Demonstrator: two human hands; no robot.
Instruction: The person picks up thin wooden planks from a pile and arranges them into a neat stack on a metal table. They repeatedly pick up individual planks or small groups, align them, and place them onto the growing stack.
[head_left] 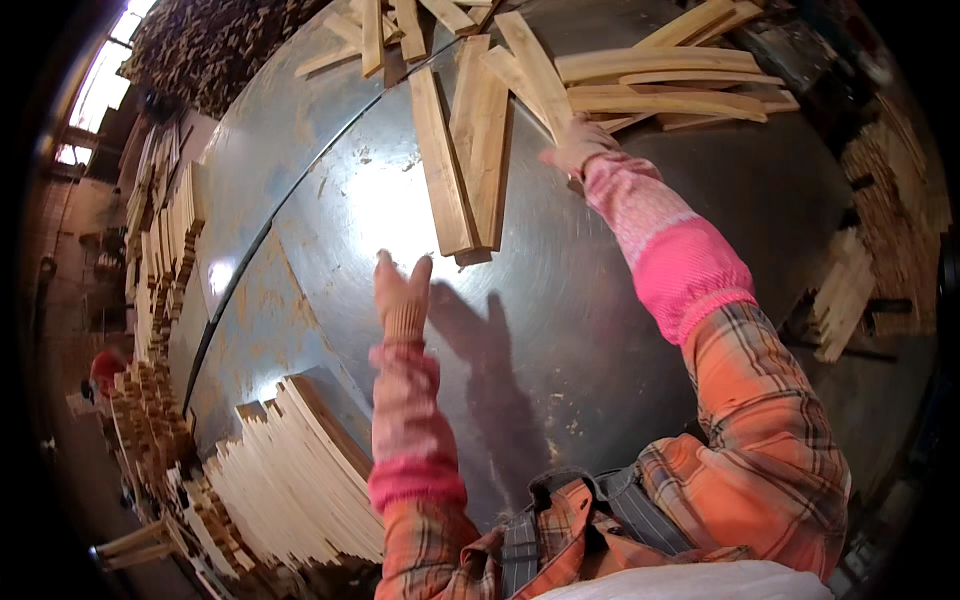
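My left hand (403, 295), in a knit glove, reaches over the metal tabletop with thumb and fingers spread and nothing between them. Just beyond its fingertips lie two wooden slats (440, 170), side by side and partly overlapping, their near ends toward me. Farther off to the right, my gloved right hand (583, 150) is closed around the near end of another wooden slat (535, 72); its fingers are partly hidden. That slat slants away to the far left across another piece. Pink cuffs cover both wrists.
Curved wooden pieces (670, 85) lie heaped at the far right, more slats (372, 35) at the far edge. The metal tabletop (590, 310) has a dark curved seam (268, 225). A neat slat stack (290, 480) stands near left; piled wood (845, 290) flanks the right.
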